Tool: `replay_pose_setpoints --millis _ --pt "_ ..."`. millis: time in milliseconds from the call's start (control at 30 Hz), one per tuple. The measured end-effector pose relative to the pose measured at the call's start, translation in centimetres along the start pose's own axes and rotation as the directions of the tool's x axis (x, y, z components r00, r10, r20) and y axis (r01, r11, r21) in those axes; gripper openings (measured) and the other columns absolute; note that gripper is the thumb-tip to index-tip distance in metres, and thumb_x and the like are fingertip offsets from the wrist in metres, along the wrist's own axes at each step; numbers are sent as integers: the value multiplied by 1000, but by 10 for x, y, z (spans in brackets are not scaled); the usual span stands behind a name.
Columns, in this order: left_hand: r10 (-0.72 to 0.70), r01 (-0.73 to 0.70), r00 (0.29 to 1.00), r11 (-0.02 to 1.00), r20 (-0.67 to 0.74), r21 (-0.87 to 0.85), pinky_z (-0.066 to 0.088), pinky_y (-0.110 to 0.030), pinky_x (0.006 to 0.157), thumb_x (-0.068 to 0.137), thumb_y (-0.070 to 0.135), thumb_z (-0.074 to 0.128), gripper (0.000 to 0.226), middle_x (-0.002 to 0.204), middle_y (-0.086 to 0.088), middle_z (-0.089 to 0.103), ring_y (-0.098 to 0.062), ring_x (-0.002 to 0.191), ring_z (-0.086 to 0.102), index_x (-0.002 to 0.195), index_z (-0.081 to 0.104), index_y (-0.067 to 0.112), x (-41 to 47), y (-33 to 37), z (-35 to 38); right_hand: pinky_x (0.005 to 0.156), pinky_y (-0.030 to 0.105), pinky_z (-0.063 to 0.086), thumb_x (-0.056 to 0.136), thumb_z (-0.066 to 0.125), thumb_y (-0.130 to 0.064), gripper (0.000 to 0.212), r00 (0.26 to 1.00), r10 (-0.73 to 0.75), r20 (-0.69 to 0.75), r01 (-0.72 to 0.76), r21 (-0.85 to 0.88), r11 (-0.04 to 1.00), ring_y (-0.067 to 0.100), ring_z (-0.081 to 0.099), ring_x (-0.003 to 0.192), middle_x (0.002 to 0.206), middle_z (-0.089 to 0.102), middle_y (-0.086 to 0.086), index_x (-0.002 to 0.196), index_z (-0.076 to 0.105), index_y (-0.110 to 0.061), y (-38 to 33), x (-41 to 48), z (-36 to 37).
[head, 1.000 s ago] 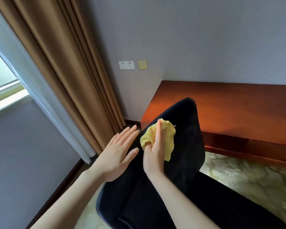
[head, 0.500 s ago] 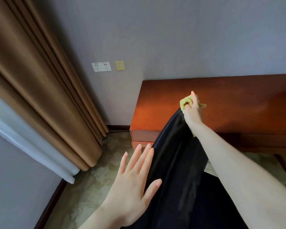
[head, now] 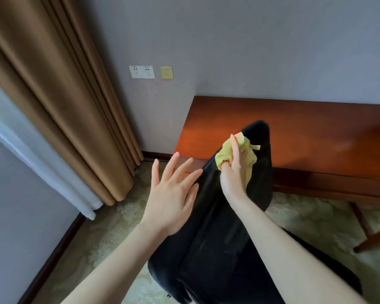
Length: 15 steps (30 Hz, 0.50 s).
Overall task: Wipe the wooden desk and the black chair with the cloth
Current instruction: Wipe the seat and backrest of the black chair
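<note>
While my right grip (head: 233, 172) pinches the bunched yellow cloth (head: 250, 160) against the black chair (head: 217, 249) near its top, I judge we're on the chair step; next, a firm stroke downward. Left grip (head: 169, 194) spread beside the edge. Chair's long axis points toward the desk (head: 305, 132).

I had the left hand (head: 171, 194) open, its fingers straight and fanned apart, the bare forearm reaching up from the lower left. My right hand (head: 233, 172) sat just beside it and a little higher. Its fingers gripped the bunched yellow cloth (head: 250, 160), with one finger stretched up along it. The right forearm came in from the lower right.
</note>
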<state>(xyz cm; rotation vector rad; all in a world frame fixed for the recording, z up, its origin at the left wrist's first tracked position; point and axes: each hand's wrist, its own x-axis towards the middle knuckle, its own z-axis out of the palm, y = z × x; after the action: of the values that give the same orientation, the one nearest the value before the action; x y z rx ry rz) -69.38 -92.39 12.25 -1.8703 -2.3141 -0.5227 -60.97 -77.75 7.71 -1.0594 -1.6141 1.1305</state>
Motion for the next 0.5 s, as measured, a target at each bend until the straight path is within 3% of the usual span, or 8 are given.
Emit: replay_pose_setpoints --millis 67,167,333,500 --pt "-27 28 997 1000 -69 12 -6 -51 116 96 38 20 51 144 3 46 -24 145 17 121 63 26 -2 2 -4 117 45 16 91 38 5 71 996 -61 64 60 11 998 13 10 143 143 19 -25 144 26 -39 -1 -32 3" --pt "-40 49 990 997 -136 65 4 -57 114 97 29 30 42 134 -3 55 -33 139 32 105 70 19 -4 3 -2 116 50 14 83 39 8 78 968 -190 164 188 22 982 17 8 145 140 13 -37 144 25 -38 3 -84 4" --pt "-62 110 971 973 -229 202 13 -64 109 90 12 58 19 125 -9 61 -38 131 42 105 69 10 -7 11 -3 114 60 9 84 38 -12 70 881 -341 327 369 -24 929 25 5 146 153 23 -15 146 21 -40 15 -155 1" --pt "-146 203 951 959 -273 197 18 -62 109 96 23 36 37 127 -10 60 -35 129 46 114 66 10 -38 14 -6 109 68 12 82 47 -17 77 730 -485 481 581 -63 812 13 -16 144 151 -7 -33 147 12 -41 33 -140 -20"
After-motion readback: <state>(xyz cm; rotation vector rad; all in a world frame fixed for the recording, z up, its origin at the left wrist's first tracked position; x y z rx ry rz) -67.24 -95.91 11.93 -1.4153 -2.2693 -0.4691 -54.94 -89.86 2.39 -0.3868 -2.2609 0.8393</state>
